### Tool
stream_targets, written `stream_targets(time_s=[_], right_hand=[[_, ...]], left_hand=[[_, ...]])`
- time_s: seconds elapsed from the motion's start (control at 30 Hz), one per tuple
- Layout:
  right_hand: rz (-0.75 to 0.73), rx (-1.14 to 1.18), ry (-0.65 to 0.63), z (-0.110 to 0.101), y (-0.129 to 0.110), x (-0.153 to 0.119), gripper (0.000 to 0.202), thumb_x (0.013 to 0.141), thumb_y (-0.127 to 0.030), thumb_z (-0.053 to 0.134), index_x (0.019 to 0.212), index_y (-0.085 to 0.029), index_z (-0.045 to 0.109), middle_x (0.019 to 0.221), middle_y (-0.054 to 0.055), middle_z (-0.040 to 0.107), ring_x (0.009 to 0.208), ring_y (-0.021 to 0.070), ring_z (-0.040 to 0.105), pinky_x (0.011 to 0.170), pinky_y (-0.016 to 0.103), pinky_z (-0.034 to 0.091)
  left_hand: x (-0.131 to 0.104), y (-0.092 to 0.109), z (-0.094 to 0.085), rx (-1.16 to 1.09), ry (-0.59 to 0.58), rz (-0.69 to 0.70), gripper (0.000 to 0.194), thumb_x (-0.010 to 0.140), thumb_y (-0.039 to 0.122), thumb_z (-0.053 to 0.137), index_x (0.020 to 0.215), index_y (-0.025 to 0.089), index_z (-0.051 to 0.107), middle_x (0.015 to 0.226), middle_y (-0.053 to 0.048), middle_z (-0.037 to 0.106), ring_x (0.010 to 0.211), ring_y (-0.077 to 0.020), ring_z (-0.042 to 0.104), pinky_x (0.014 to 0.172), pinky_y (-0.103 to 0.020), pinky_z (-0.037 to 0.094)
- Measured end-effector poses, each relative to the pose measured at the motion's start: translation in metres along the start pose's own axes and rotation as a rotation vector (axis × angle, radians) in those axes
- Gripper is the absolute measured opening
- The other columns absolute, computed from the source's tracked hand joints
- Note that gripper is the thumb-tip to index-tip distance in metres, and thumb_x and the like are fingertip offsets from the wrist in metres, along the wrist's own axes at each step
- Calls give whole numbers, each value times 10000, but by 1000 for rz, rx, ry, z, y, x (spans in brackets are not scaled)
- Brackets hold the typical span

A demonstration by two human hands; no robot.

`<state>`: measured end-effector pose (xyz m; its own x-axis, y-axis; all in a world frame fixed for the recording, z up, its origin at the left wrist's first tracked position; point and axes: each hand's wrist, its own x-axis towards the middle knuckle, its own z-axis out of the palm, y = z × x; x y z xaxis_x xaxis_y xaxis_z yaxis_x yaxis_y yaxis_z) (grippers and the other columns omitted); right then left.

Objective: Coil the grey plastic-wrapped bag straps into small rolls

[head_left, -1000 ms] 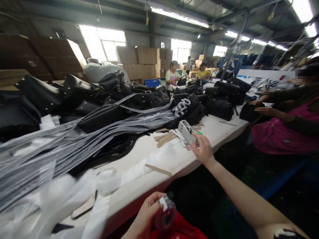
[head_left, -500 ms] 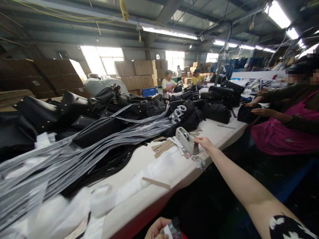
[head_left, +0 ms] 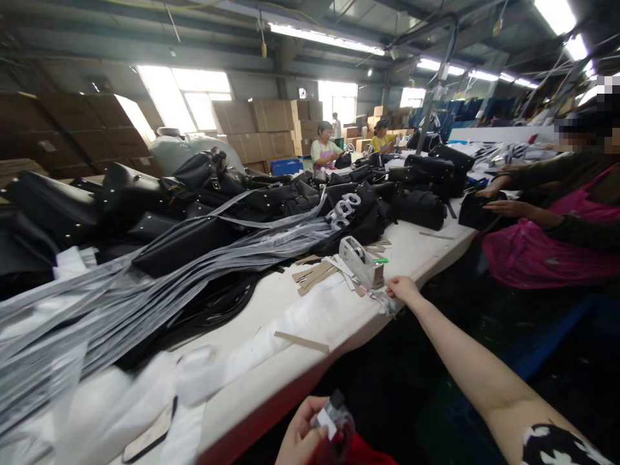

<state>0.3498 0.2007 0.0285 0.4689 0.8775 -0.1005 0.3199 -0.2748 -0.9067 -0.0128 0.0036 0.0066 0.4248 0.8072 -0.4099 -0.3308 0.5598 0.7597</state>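
My left hand (head_left: 305,433) is low at the front, closed around a small bundle in clear plastic (head_left: 343,423) with a white tag and dark parts; its exact kind is unclear. Stretched out at the table's edge, my right hand (head_left: 402,289) has its fingertips pinched together beside a grey tape dispenser (head_left: 365,270). What those fingers hold, if anything, is too small to make out. Just below them, a clump of small tags and clear plastic (head_left: 385,303) hangs at the edge. Brown card strips (head_left: 314,278) lie left of the dispenser, with one single strip (head_left: 301,341) nearer me.
Black bags (head_left: 184,242) are heaped along the table (head_left: 252,323). Long plastic-wrapped straps (head_left: 203,268) run across the left, with white wrapping (head_left: 194,381) and a phone-like flat object (head_left: 150,433) in front. A co-worker in a pink apron (head_left: 527,255) handles a black bag at right.
My right hand has come away from the tape dispenser's front end, toward the table edge. My left hand has risen further into view with the plastic-wrapped bundle. The camera view has shifted slightly.
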Motion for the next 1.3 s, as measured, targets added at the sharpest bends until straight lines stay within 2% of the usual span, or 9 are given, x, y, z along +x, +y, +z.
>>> stream_targets(time_s=[0.17, 0.3, 0.4, 0.47, 0.63, 0.93, 1.07, 1.17, 1.3], right_hand=[[-92, -28, -114, 14, -15, -64, 176, 801, -327, 628, 756, -158, 641, 689, 70, 712, 559, 156, 635, 584, 261, 496], [-242, 121, -426, 46, -34, -159, 267, 803, -421, 667, 839, -157, 650, 711, 48, 703, 567, 135, 619, 583, 249, 505], [-136, 227, -660, 70, -42, -221, 265, 794, -421, 688, 804, -158, 650, 648, 23, 678, 532, 116, 595, 525, 223, 491], [-24, 286, -740, 84, -42, -245, 278, 768, -427, 713, 778, -158, 644, 619, 9, 664, 511, 105, 582, 498, 210, 483], [115, 336, -826, 105, -35, -257, 327, 722, -455, 745, 732, -150, 627, 580, -4, 649, 458, 89, 557, 462, 201, 462], [157, 248, -869, 122, -26, -262, 375, 713, -495, 736, 686, -150, 590, 548, 0, 643, 406, 80, 527, 420, 191, 382], [159, 209, -896, 126, -27, -262, 388, 716, -515, 719, 672, -156, 579, 552, 6, 647, 412, 90, 532, 427, 205, 395], [192, 252, -985, 127, -28, -262, 366, 703, -487, 735, 767, -145, 621, 659, 26, 690, 475, 98, 568, 501, 228, 442], [211, 316, -1004, 132, -30, -264, 392, 673, -467, 754, 844, -129, 652, 734, 43, 706, 487, 90, 567, 519, 228, 439]], left_hand=[[-15, 12, 14, 8, 123, 96, 456, 632, 390, 817, 978, 160, 628, 829, -60, 696, 730, -157, 623, 691, -247, 455], [-14, 20, 21, 25, 258, 161, 450, 642, 330, 803, 1003, 152, 603, 880, -64, 687, 790, -165, 630, 739, -264, 481], [-12, 22, 19, 35, 322, 194, 422, 671, 306, 769, 1022, 153, 591, 892, -64, 680, 797, -161, 627, 746, -270, 489], [-13, 22, 15, 51, 351, 218, 400, 681, 288, 752, 1020, 151, 589, 874, -55, 678, 780, -149, 621, 735, -257, 486], [-16, 25, 6, 53, 406, 252, 395, 682, 298, 741, 1013, 151, 584, 886, -59, 687, 768, -148, 625, 730, -257, 482], [-22, 26, 0, 58, 407, 308, 370, 696, 292, 723, 1011, 151, 588, 880, -52, 692, 756, -141, 619, 734, -257, 472], [-22, 21, -5, 16, 383, 300, 410, 715, 368, 726, 1027, 143, 587, 831, -48, 686, 708, -134, 614, 677, -244, 474], [-21, 17, -9, 82, 505, 305, 407, 718, 412, 734, 994, 146, 597, 785, -44, 684, 661, -136, 614, 625, -242, 476], [-24, 18, -10, 353, 626, 413, 316, 798, 411, 658, 986, 158, 641, 866, -72, 702, 755, -182, 652, 708, -299, 517]])
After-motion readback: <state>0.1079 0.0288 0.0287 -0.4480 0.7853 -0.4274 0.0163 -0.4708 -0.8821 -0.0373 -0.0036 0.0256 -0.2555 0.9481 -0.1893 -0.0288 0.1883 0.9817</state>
